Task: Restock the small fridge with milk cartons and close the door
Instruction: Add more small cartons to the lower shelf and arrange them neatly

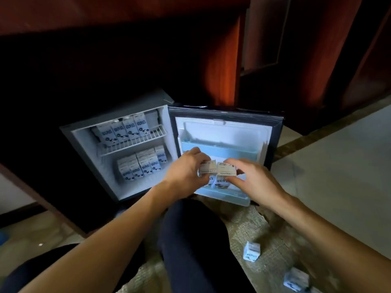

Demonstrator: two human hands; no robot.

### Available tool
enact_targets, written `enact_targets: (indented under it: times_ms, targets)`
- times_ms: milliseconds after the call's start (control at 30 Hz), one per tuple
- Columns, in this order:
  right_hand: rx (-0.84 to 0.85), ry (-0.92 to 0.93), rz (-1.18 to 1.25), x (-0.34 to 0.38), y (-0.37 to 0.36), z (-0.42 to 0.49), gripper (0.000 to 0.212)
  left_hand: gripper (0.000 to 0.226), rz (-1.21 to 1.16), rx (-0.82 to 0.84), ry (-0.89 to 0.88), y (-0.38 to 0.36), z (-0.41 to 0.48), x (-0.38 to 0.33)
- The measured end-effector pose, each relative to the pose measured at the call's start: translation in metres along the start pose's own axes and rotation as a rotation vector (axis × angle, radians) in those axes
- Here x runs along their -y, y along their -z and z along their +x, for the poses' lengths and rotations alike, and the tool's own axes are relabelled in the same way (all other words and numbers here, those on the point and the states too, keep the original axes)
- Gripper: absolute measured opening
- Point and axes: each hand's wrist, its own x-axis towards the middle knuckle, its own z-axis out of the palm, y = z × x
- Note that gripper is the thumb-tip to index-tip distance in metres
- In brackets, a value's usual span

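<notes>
Left hand (187,168) curled round the left carton (206,169); right hand (256,178) pinching the right carton (226,169) between thumb and fingers. Hands close together but not touching, each clamped on its own carton. Both cartons side by side and touching, down at the lower door shelf (224,197) of the open fridge door (224,130). Pale printed ends turned up toward the camera, blue logo faces below them turned toward the person. Long axis apparently upright, with the lower parts hidden by fingers and the shelf lip.

Upper door shelf (220,150), light blue, just behind the hands. Door swung wide to the right of the fridge (88,144). Inside, a row of cartons (123,132) standing upright on the wire rack (137,142), logos outward. A second group of cartons (141,164) upright on the fridge floor beneath.

Dark-trousered knee (190,240) between the forearms. Two loose cartons on the woven mat (249,225) at lower right: nearer carton (251,251) upright, corner carton (296,280) blurred at the frame edge.
</notes>
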Motion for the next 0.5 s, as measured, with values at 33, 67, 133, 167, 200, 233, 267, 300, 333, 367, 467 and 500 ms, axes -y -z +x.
enact_targets:
  times_ms: [33, 67, 133, 167, 200, 233, 267, 300, 333, 367, 467, 500]
  targets:
    - [0.006, 0.017, 0.005, 0.008, -0.005, 0.010, 0.037, 0.028, -0.015, -0.031, 0.021, 0.007, -0.005, 0.008]
    - [0.011, 0.032, 0.012, 0.016, -0.011, 0.020, 0.037, 0.027, -0.031, -0.059, 0.043, 0.013, -0.009, 0.017]
    - [0.025, 0.069, 0.018, 0.030, -0.022, 0.039, 0.036, 0.030, -0.073, -0.107, 0.093, 0.024, -0.018, 0.033]
    - [0.038, 0.091, 0.020, 0.037, -0.028, 0.048, 0.034, 0.031, -0.095, -0.123, 0.121, 0.029, -0.022, 0.042]
    - [0.051, 0.108, 0.022, 0.044, -0.035, 0.058, 0.033, 0.031, -0.118, -0.139, 0.147, 0.033, -0.026, 0.051]
    - [0.063, 0.123, 0.024, 0.050, -0.041, 0.068, 0.031, 0.031, -0.136, -0.151, 0.168, 0.036, -0.028, 0.062]
    - [0.075, 0.136, 0.030, 0.056, -0.048, 0.078, 0.031, 0.031, -0.147, -0.166, 0.183, 0.040, -0.031, 0.073]
    - [0.086, 0.149, 0.038, 0.062, -0.055, 0.087, 0.030, 0.032, -0.153, -0.185, 0.195, 0.042, -0.034, 0.084]
    - [0.096, 0.162, 0.046, 0.067, -0.062, 0.097, 0.029, 0.033, -0.159, -0.207, 0.205, 0.045, -0.036, 0.095]
    - [0.103, 0.177, 0.054, 0.073, -0.070, 0.107, 0.029, 0.034, -0.164, -0.231, 0.217, 0.048, -0.038, 0.106]
    - [0.117, 0.208, 0.079, 0.086, -0.094, 0.136, 0.038, 0.038, -0.147, -0.290, 0.256, 0.056, -0.041, 0.137]
    - [0.117, 0.211, 0.091, 0.089, -0.103, 0.147, 0.042, 0.039, -0.146, -0.310, 0.267, 0.057, -0.041, 0.149]
